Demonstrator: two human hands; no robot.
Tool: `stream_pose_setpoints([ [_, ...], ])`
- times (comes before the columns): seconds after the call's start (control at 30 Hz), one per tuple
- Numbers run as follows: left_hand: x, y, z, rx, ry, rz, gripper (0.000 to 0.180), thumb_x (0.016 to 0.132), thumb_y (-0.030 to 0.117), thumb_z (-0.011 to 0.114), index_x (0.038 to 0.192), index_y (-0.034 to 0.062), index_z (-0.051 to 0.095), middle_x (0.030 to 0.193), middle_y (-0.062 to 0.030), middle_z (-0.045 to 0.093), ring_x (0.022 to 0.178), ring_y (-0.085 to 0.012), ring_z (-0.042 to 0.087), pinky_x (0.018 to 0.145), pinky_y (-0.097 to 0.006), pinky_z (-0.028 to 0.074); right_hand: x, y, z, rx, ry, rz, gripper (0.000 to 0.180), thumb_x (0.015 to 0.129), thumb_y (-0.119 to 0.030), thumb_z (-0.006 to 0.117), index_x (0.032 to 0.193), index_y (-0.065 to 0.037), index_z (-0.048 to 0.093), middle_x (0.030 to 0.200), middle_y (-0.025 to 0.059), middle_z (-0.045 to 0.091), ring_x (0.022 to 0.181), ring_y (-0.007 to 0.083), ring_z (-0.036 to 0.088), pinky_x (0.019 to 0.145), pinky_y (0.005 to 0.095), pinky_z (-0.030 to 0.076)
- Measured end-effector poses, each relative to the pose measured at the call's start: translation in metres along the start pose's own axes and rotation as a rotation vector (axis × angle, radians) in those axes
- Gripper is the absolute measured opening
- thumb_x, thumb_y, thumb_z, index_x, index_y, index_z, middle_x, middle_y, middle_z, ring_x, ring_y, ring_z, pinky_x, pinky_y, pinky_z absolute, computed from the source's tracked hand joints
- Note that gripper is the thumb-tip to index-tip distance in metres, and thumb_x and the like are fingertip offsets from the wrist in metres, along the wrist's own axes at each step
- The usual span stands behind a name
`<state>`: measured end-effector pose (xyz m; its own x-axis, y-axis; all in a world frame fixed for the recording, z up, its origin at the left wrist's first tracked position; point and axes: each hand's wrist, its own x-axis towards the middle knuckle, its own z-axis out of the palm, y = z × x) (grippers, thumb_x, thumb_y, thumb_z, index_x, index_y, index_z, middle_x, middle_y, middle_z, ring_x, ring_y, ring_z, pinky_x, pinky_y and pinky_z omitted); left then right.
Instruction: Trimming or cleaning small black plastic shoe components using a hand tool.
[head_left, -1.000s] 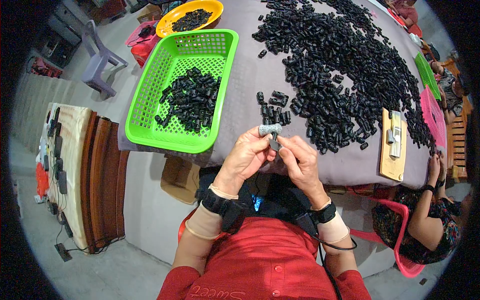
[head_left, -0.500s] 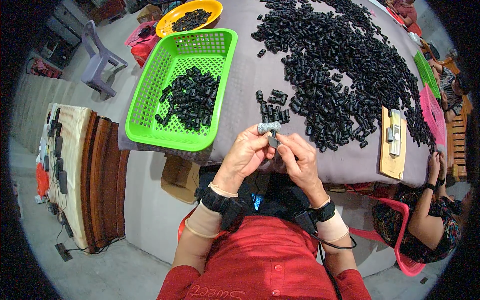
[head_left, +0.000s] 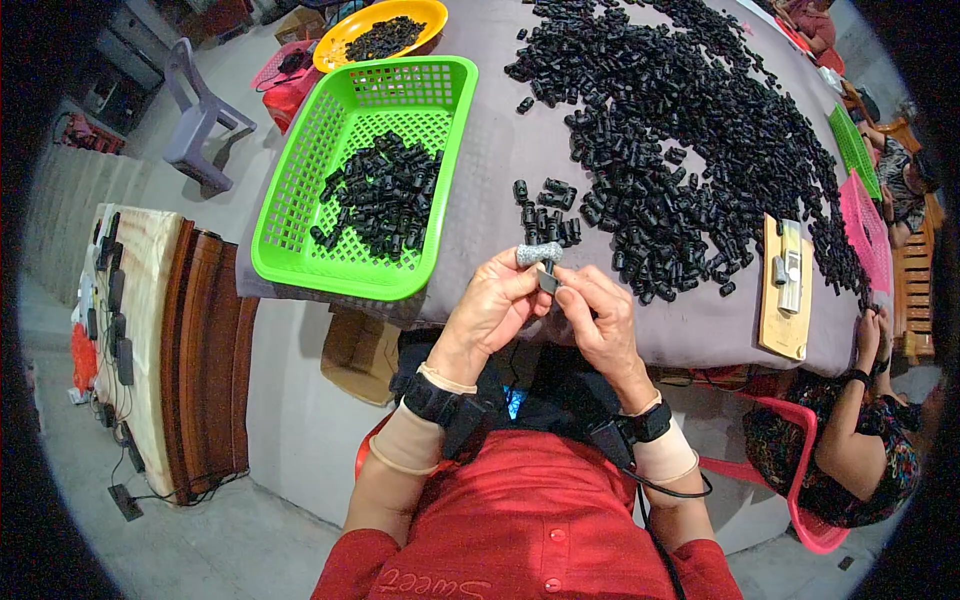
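My left hand (head_left: 488, 312) and my right hand (head_left: 606, 325) meet just over the table's near edge, both with fingers closed in a pinch. Between their fingertips is a small black part (head_left: 548, 266), mostly covered by the fingers. A flat dark-grey piece (head_left: 548, 283) shows just below it; I cannot make out its kind. The left index finger wears a speckled grey wrap (head_left: 540, 254). Just beyond the fingertips lie several loose black cylindrical parts (head_left: 548, 222). A green basket (head_left: 268, 245) holding a heap of the same parts stands to the left of my hands.
A large pile of black parts (head_left: 680, 120) spreads over the cloth-covered table (head_left: 480, 170). At the back left is a yellow plate (head_left: 433, 14) with dark bits. A tan board with a small tool (head_left: 786, 300) lies at right, near a pink basket (head_left: 862, 225) and a seated person (head_left: 840, 430).
My hands stay in nearly the same place. The flat grey piece between the fingertips has tilted slightly. Nothing has been put down or picked up.
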<state>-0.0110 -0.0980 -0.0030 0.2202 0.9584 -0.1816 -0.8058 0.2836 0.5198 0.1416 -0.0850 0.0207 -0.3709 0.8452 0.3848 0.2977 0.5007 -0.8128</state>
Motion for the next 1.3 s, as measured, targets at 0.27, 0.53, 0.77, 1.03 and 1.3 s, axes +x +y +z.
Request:
stream_pose_setpoints([
  [0.27,-0.001,-0.001,-0.002,0.011,0.008,0.017,0.015,0.085,0.005,0.054,0.099,0.0016,0.057,0.081,-0.0058,0.060,0.063,-0.0123,0.055,0.057,-0.024,0.047,0.000,-0.001,0.001,-0.002,0.009,-0.006,0.017,0.079,-0.004,0.057,0.095,0.000,0.062,0.068,0.0096,0.056,0.056,0.0189,0.054,0.050,0.0285,0.041],
  [0.53,0.002,-0.004,-0.003,0.023,-0.026,0.014,0.018,0.085,0.005,0.052,0.103,0.0023,0.055,0.084,-0.0051,0.060,0.067,-0.0114,0.056,0.058,-0.022,0.047,0.000,0.001,0.001,-0.047,0.029,0.006,0.014,0.079,-0.004,0.057,0.092,-0.001,0.062,0.067,0.0094,0.054,0.055,0.0194,0.054,0.049,0.0293,0.041],
  [0.77,-0.001,-0.006,0.001,0.047,-0.015,0.032,0.019,0.085,0.006,0.052,0.104,0.0030,0.055,0.083,-0.0041,0.059,0.066,-0.0105,0.055,0.058,-0.022,0.047,-0.002,-0.001,-0.002,0.051,0.030,0.060,0.016,0.083,-0.008,0.054,0.095,0.001,0.061,0.066,0.0048,0.052,0.055,0.0123,0.047,0.050,0.0246,0.037],
  [1.03,-0.046,0.051,0.061,0.729,0.347,0.373,0.021,0.076,0.006,0.060,0.097,0.0063,0.062,0.072,-0.0014,0.059,0.056,-0.0065,0.053,0.049,-0.019,0.043,-0.013,0.013,-0.006,0.502,0.212,0.344,0.029,0.091,-0.024,0.048,0.100,0.000,0.061,0.069,-0.0039,0.050,0.058,0.0021,0.037,0.053,0.0166,0.031],
  [1.3,-0.036,0.121,0.048,1.336,0.625,1.006,0.019,0.079,0.006,0.061,0.097,0.0013,0.057,0.075,0.0026,0.053,0.055,-0.0031,0.045,0.048,-0.018,0.038,-0.011,0.014,-0.005,0.501,0.190,0.346,0.029,0.090,-0.025,0.049,0.100,-0.001,0.061,0.069,-0.0034,0.050,0.059,0.0022,0.038,0.053,0.0168,0.031],
])
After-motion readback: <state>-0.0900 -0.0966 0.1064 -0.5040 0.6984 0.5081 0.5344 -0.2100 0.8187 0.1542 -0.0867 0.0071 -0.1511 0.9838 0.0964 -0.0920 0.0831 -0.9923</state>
